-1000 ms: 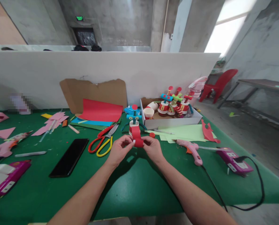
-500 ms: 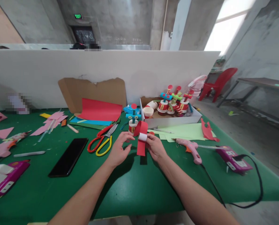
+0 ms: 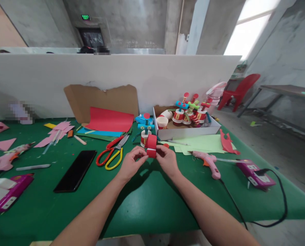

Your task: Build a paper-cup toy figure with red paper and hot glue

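Note:
A red paper strip, curled into a loop, is held up between my two hands above the green table. My left hand pinches its lower left side with thumb and forefinger. On the other side, my right hand grips the strip's right edge with the fingertips. Just behind the loop stands a paper-cup figure with a blue crosspiece and a red disc on top; the loop hides part of its cup. Red-and-yellow-handled scissors lie left of my left hand.
A white box with several cup figures stands at the back. Right lie green paper, a pink glue gun and a purple power strip. Left are a black phone, another glue gun and paper scraps.
The strip's hanging end has been folded up, so the strip now forms a closed loop. My left hand has moved right and taken hold of it.

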{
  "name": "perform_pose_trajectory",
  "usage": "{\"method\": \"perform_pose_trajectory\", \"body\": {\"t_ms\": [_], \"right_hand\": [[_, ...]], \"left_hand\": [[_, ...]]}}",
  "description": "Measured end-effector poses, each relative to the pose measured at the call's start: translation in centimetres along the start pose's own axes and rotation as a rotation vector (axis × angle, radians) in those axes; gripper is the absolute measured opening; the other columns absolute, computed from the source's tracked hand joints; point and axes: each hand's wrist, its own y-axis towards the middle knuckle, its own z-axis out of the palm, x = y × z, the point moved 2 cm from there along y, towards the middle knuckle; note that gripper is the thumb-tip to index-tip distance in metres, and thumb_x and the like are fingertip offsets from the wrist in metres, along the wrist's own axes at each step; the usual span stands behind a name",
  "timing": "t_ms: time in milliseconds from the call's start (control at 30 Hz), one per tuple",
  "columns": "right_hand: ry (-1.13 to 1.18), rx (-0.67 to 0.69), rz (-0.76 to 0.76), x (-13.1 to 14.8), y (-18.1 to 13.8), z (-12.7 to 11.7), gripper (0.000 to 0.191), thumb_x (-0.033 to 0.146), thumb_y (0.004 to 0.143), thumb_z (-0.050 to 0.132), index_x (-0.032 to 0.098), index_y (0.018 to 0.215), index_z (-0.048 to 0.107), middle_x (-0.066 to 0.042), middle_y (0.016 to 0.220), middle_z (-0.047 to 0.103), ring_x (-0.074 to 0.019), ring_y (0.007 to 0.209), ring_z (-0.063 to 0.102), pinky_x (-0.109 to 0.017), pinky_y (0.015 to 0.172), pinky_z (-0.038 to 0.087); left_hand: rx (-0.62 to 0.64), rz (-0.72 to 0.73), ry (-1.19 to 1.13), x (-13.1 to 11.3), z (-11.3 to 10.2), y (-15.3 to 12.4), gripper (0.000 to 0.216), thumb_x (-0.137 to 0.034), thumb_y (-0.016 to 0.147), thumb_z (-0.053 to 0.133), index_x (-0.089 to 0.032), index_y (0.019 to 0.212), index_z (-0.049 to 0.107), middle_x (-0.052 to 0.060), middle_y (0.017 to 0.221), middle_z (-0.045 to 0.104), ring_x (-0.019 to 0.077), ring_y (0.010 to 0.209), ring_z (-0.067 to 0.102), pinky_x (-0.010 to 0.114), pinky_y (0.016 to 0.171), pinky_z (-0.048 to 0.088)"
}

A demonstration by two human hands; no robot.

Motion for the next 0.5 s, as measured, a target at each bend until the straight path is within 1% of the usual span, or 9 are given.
{"method": "perform_pose_trajectory", "body": {"t_ms": [100, 200, 333, 433, 500], "right_hand": [[-0.002, 0.004, -0.004, 0.06, -0.12, 0.09, 0.017, 0.023, 0.065, 0.063, 0.023, 0.082, 0.067, -0.001, 0.078, 0.071, -0.0199, 0.076, 0.066, -0.032, 0.074, 0.052], [-0.053, -0.007, -0.060, 0.40, -0.29, 0.09, 0.015, 0.022, 0.067, 0.060, 0.024, 0.082, 0.062, 0.000, 0.077, 0.068, -0.0183, 0.074, 0.065, -0.030, 0.070, 0.052], [-0.173, -0.012, -0.167, 0.92, -0.51, 0.01, 0.014, 0.019, 0.070, 0.056, 0.024, 0.082, 0.060, 0.000, 0.079, 0.067, -0.0173, 0.073, 0.063, -0.029, 0.072, 0.051], [-0.226, -0.002, -0.202, 0.99, -0.60, -0.02, 0.014, 0.018, 0.071, 0.053, 0.024, 0.083, 0.059, 0.000, 0.079, 0.067, -0.0177, 0.074, 0.063, -0.030, 0.073, 0.051], [-0.262, 0.008, -0.217, 0.99, -0.65, -0.03, 0.014, 0.018, 0.071, 0.053, 0.024, 0.083, 0.058, 0.000, 0.079, 0.066, -0.0172, 0.073, 0.062, -0.029, 0.073, 0.051]], "left_hand": [[-0.017, -0.044, -0.021, 0.05, 0.16, -0.02, 0.019, -0.034, 0.074, 0.066, -0.018, 0.069, 0.058, 0.001, 0.081, 0.056, 0.0141, 0.075, 0.053, 0.024, 0.067, 0.044], [-0.025, -0.115, -0.059, -0.10, 0.31, -0.06, 0.021, -0.035, 0.071, 0.067, -0.018, 0.068, 0.056, -0.001, 0.073, 0.054, 0.0116, 0.066, 0.051, 0.023, 0.062, 0.042], [-0.015, -0.224, -0.151, -0.34, 0.54, -0.11, 0.026, -0.038, 0.068, 0.070, -0.019, 0.071, 0.053, -0.005, 0.064, 0.052, 0.0111, 0.061, 0.051, 0.024, 0.061, 0.045], [-0.001, -0.257, -0.225, -0.31, 0.67, -0.10, 0.029, -0.039, 0.066, 0.073, -0.019, 0.072, 0.053, -0.005, 0.063, 0.053, 0.0102, 0.058, 0.052, 0.024, 0.059, 0.046], [0.003, -0.272, -0.276, -0.16, 0.68, -0.09, 0.031, -0.040, 0.064, 0.075, -0.018, 0.074, 0.056, -0.005, 0.064, 0.055, 0.0090, 0.055, 0.052, 0.023, 0.058, 0.046]]}}
